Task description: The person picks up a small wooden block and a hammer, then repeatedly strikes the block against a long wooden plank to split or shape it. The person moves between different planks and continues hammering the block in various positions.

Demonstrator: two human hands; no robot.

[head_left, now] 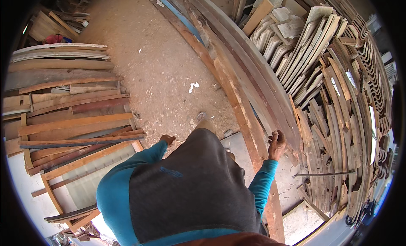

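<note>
My left hand [168,139] hangs beside my body, over the dusty floor near the ends of the stacked boards on the left. Its fingers look curled together, and I see nothing in them. On the other side my right hand [277,144] is raised in front of the long planks [241,91]. Its fingers are loosely bent and apart, with nothing between them. Whether it touches a plank I cannot tell. Below my dark shirt front one foot [201,116] shows on the floor.
Wooden boards and frames [76,119] are stacked on the left. To the right lean many pale wooden pieces [311,47], with a pile of narrow offcuts [334,119] beside them. A thin dark rod [325,174] sticks out there. A white scrap [193,87] lies on the floor [160,55].
</note>
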